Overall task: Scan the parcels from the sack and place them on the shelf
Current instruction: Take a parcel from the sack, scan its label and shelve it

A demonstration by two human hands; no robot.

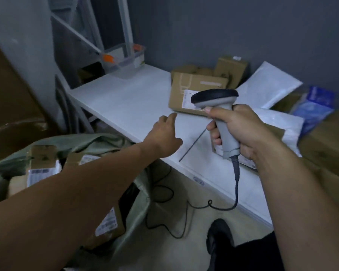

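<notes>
My right hand (pixel 241 132) grips the grey handle of a barcode scanner (pixel 218 106), its dark head pointing away toward a cardboard parcel (pixel 181 89) on the white shelf (pixel 125 102). My left hand (pixel 164 137) reaches over the shelf's front edge with fingers straight, holding nothing, just short of that parcel. A green sack (pixel 98 141) lies open at lower left with several labelled cardboard parcels (pixel 42 165) inside. More boxes and white mailer bags (pixel 268 87) are piled at the shelf's right end.
A clear plastic bin (pixel 123 59) with orange clips stands at the shelf's far left. The scanner's cable (pixel 236 184) hangs down to the floor, where black cords loop. A blue packet (pixel 315 108) and a large box (pixel 327 141) sit at right. A dark shoe (pixel 219 237) is below.
</notes>
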